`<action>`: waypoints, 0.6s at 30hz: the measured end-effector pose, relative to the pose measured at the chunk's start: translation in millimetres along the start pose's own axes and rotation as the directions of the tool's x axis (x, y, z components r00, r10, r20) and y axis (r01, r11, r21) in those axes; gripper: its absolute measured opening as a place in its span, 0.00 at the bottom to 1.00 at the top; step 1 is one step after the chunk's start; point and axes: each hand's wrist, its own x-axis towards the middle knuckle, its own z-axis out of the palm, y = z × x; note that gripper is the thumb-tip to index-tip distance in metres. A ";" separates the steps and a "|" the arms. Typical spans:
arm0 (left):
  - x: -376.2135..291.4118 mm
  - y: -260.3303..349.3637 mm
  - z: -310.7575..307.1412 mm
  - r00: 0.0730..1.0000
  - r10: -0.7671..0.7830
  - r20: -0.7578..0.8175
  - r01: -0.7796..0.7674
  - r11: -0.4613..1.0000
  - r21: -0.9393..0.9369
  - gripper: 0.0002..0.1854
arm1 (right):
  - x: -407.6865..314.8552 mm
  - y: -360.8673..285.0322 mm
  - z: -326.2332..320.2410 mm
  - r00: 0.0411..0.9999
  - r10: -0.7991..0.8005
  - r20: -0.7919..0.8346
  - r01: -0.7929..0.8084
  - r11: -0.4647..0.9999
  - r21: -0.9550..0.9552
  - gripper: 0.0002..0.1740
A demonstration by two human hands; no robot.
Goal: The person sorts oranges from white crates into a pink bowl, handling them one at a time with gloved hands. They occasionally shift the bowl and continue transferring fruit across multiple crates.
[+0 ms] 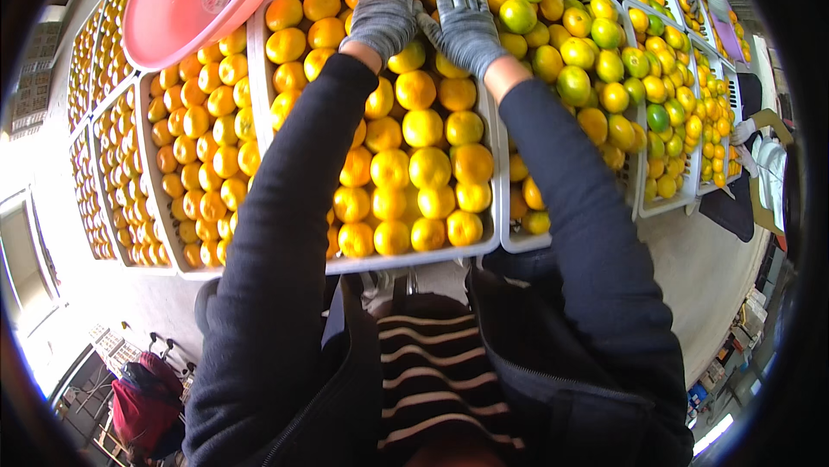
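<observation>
Both my hands wear grey striped knit gloves and lie flat, side by side, at the far end of a white plastic crate [495, 195] filled with rows of orange-yellow citrus fruit [429, 168]. My left hand [386, 17] is palm down on the fruit, fingers pointing away from me. Close beside it, my right hand [461, 23] rests near the far right corner, its thumb near the left hand. What lies beneath the palms is hidden. To the right, another crate holds looser, heaped fruit, some green [573, 85].
A pink plastic basin [194, 1] sits at the upper left over neighbouring crates. More fruit crates [152, 175] stand left, and others extend to the right. At the far right are another person's gloved hands [743, 132]; a purple container [728, 36] is farther up.
</observation>
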 end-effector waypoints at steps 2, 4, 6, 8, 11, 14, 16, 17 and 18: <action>3.5 2.9 -14.8 0.995 0.002 0.099 0.008 0.994 -0.105 0.31 | 4.6 24.4 -14.3 0.996 -0.029 0.088 0.013 0.984 0.178 0.45; 0.9 -16.6 -28.1 1.000 0.022 -0.023 -0.026 0.974 -0.227 0.31 | 2.1 38.5 -34.4 0.998 0.061 0.011 -0.061 0.944 0.326 0.42; -22.7 -17.0 -61.0 0.981 -0.003 -0.193 -0.045 0.969 -0.242 0.31 | -17.0 38.1 -71.9 0.988 0.149 -0.036 -0.126 0.921 0.369 0.35; -58.9 -5.1 -77.0 0.970 0.075 -0.231 -0.114 0.981 -0.159 0.28 | -62.9 28.3 -97.1 0.997 0.073 -0.005 -0.071 0.980 0.184 0.22; -102.3 14.1 -76.3 0.991 0.136 -0.013 -0.136 0.991 -0.014 0.19 | -107.8 2.3 -120.6 0.893 0.109 0.438 -0.170 0.980 0.103 0.19; -105.0 50.7 -75.2 0.962 0.217 -0.165 -0.238 0.964 -0.120 0.18 | -137.4 -17.7 -126.4 0.807 0.226 0.546 -0.340 0.933 0.117 0.23; -77.6 61.7 -69.2 0.936 0.346 -0.070 -0.351 0.932 -0.088 0.26 | -127.5 -26.8 -119.0 0.808 0.278 0.519 -0.387 0.915 0.112 0.27; -66.0 65.9 -66.5 0.902 0.426 -0.069 -0.430 0.901 -0.057 0.28 | -117.6 -31.2 -117.4 0.794 0.290 0.534 -0.393 0.915 0.089 0.29; -56.0 69.2 -64.2 0.898 0.437 0.060 -0.431 0.898 -0.092 0.30 | -109.4 -34.6 -109.9 0.765 0.298 0.571 -0.396 0.917 0.052 0.29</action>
